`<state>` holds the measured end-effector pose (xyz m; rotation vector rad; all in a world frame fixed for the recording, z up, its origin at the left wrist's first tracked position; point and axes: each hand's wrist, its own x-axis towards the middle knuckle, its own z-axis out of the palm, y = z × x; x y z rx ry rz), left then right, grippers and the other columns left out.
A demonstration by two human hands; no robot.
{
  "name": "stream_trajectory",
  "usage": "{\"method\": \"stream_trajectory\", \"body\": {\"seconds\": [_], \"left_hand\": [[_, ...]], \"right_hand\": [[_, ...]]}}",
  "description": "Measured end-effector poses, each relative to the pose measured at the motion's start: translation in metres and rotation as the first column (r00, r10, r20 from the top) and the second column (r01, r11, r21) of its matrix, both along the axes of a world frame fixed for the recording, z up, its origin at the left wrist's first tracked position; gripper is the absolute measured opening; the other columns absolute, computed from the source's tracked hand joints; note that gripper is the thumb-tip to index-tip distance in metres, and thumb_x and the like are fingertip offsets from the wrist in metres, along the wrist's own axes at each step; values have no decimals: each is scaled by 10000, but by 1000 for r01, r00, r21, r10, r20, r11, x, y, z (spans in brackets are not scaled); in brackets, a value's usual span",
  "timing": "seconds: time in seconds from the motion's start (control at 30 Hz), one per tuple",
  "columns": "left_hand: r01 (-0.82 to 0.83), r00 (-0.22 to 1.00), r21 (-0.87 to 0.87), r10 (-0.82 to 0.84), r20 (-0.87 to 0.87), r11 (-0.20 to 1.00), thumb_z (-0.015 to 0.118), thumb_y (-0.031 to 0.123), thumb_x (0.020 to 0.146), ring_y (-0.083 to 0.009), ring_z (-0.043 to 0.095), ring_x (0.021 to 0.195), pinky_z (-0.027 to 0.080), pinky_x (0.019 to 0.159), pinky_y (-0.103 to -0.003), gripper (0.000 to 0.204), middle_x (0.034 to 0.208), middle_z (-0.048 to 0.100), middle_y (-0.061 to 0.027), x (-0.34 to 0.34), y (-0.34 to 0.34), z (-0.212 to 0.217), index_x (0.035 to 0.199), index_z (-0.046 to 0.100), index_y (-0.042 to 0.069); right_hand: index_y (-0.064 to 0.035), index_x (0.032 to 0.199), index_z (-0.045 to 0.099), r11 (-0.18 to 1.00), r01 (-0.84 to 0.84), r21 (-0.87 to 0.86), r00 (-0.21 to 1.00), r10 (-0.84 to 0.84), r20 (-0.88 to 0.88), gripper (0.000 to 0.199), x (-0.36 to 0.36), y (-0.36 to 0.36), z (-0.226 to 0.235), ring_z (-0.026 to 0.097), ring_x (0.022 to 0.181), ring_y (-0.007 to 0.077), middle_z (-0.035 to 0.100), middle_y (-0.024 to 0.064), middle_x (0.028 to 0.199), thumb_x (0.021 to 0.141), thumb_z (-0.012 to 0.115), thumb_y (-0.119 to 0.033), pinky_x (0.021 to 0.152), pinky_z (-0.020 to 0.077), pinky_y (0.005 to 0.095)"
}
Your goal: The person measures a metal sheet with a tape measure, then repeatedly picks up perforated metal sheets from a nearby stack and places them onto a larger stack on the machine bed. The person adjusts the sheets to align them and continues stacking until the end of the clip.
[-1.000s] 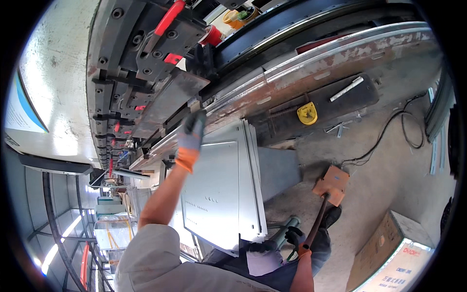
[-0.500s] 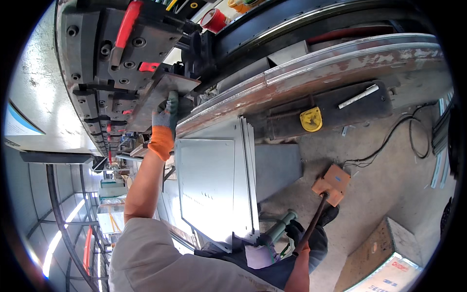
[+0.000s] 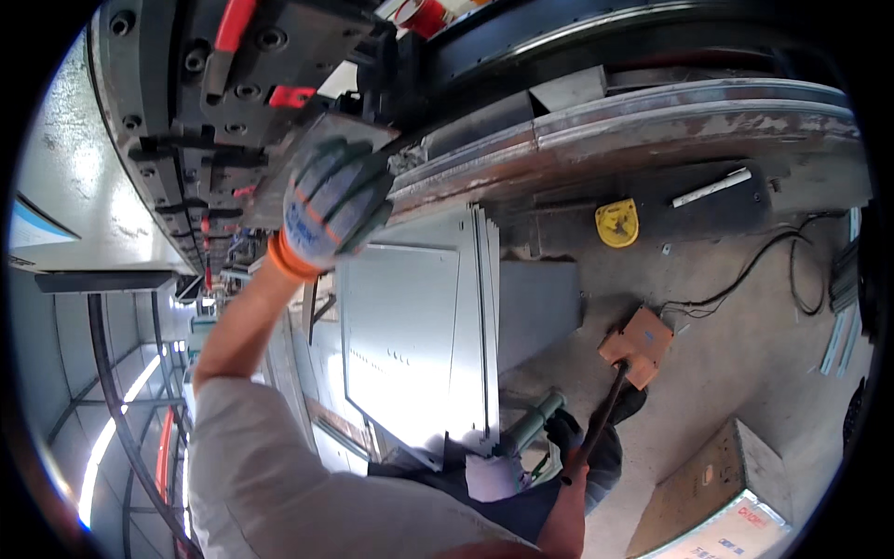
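My left hand (image 3: 335, 196), in a grey-and-dark glove with an orange cuff, lies over a small metal plate (image 3: 321, 130) at the machine's clamped tooling. Its back faces up and its fingers are stretched out and somewhat apart. Part of the plate is hidden beneath the hand. Low in the view, my right hand (image 3: 562, 433) wears a dark glove. A brown bar (image 3: 596, 419) crosses in front of it, and its fingers are partly hidden, so whether it grips the bar is unclear. The bar runs to an orange-brown pedal box (image 3: 641, 345) on the floor.
Black tooling with red levers (image 3: 234, 23) fills the upper left. Pale sheet panels (image 3: 400, 335) stand stacked below the long machine bed (image 3: 643, 130). A yellow tape measure (image 3: 616, 223) and white strip (image 3: 711, 187) lie beyond. A cable (image 3: 745, 275) and cardboard box (image 3: 708, 484) are at right.
My left hand has turned so its back faces up, with the fingers now spread over the plate; before, it was at the plate's lower edge. The view has shifted slightly. My right hand stays about where it was.
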<state>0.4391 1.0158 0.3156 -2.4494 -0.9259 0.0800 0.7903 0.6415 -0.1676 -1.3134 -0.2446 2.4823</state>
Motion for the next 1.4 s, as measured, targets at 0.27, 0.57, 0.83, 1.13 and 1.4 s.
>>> {"method": "stream_trajectory", "body": {"seconds": [0.27, 0.57, 0.83, 1.13, 1.4], "left_hand": [[0, 912, 190, 78, -402, 982, 621, 257, 829, -208, 615, 1220, 460, 1017, -402, 424, 1317, 662, -18, -40, 36, -11, 1241, 718, 233], [74, 977, -83, -89, -196, 994, 696, 279, 757, -278, 633, 1141, 491, 1004, -504, 426, 1147, 689, -78, 5, 21, -14, 1158, 729, 140], [10, 940, 145, 40, -340, 989, 666, 288, 737, -246, 636, 1125, 440, 1008, -471, 533, 1161, 665, -41, -16, 46, -12, 1251, 716, 157], [29, 939, 166, 30, -343, 986, 607, 281, 781, -242, 649, 1125, 397, 1017, -471, 496, 1171, 687, -28, -18, 48, -16, 1252, 715, 171], [8, 994, -87, -17, -112, 996, 691, 285, 809, -313, 612, 1181, 462, 1033, -466, 516, 1262, 654, -112, -22, 25, -31, 1300, 673, 126]], "right_hand": [[-51, 1425, 555, 993, 117, 20, 992, -116, -49, 504, -5, 12, 16, 710, 986, 211, 714, 107, 1154, 1000, 641, -309, 849, 547, 331], [-26, 1416, 543, 993, 118, 15, 992, -117, -39, 476, -10, -7, -1, 715, 986, 226, 706, 130, 1160, 1017, 614, -276, 857, 559, 334], [-75, 1430, 553, 990, 140, -14, 990, -140, -1, 479, -14, -14, -19, 711, 967, 209, 713, 112, 1139, 1028, 596, -334, 843, 554, 317], [-54, 1432, 557, 982, 169, -84, 986, -167, 28, 494, -14, 1, -1, 705, 957, 214, 716, 112, 1128, 1000, 633, -282, 839, 549, 333], [-109, 1430, 559, 978, 155, -138, 988, -156, 9, 437, -26, -22, -13, 712, 960, 214, 722, 105, 1140, 1019, 592, -254, 822, 562, 337]]}}
